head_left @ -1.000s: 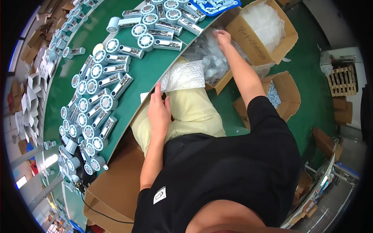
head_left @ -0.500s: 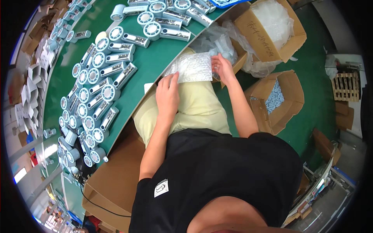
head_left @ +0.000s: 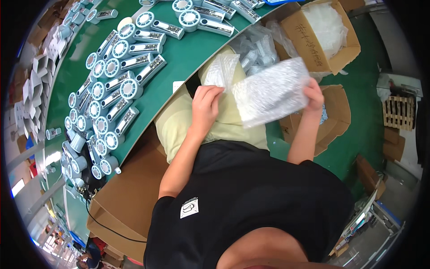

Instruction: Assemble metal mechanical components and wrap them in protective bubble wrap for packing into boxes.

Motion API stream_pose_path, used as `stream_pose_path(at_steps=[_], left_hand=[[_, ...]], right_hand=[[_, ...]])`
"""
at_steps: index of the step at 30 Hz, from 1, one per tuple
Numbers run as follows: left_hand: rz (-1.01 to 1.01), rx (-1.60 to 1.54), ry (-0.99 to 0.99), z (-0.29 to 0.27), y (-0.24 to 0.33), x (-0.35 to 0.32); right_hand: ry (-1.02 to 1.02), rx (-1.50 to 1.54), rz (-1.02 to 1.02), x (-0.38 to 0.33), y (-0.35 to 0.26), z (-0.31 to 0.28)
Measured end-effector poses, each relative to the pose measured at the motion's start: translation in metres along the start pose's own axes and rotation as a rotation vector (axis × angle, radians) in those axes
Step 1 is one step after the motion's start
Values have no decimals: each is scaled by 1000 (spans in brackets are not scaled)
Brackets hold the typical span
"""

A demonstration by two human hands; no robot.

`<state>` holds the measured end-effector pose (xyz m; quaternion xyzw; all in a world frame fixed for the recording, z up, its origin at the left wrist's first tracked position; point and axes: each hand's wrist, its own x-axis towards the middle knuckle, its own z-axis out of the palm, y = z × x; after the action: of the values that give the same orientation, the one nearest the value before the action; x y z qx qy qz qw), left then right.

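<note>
A clear bubble wrap bag, slightly smeared by motion, stretches out over my thighs. My right hand is closed on its right edge. More bubble wrap lies across my lap, left of the lifted piece. My left hand is beside its lower end, fingers bent and pressed together; what they hold, if anything, is hidden. To my left, many light blue handheld fans with round heads and silvery handles lie in rows on the green table.
Right of my legs stand an open carton with small blue pieces and a carton holding white plastic bags. Bubble-wrapped items sit in clear plastic ahead of my lap. A brown carton is under the table edge, crossed by a black cable.
My right hand has lifted a bubble wrap bag off my lap and swung it rightward and nearer my body. My left hand has shifted slightly right. Another bubble wrap piece now shows on my lap.
</note>
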<state>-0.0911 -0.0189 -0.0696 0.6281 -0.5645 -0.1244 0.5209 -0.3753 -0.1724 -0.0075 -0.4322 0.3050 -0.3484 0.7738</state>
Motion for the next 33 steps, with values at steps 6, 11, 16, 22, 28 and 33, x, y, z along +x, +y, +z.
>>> stream_pose_path(at_steps=[6,11,16,22,28,33], left_hand=[[-23,-111,-203,-2,-2,-8],[-82,19,-181,6,-17,3],[-24,127,-213,10,-33,18],[-59,-40,-136,-6,-32,11],[-472,-936,-106,-59,-38,-20],[-508,-1222,-169,-106,-5,-28]], right_hand=[[-176,188,-6,8,25,-54],[-305,-234,24,59,65,65],[-364,-487,52,81,100,74],[-323,-567,-74,86,99,72],[-247,-471,116,80,70,98],[-283,-453,125,88,64,132]])
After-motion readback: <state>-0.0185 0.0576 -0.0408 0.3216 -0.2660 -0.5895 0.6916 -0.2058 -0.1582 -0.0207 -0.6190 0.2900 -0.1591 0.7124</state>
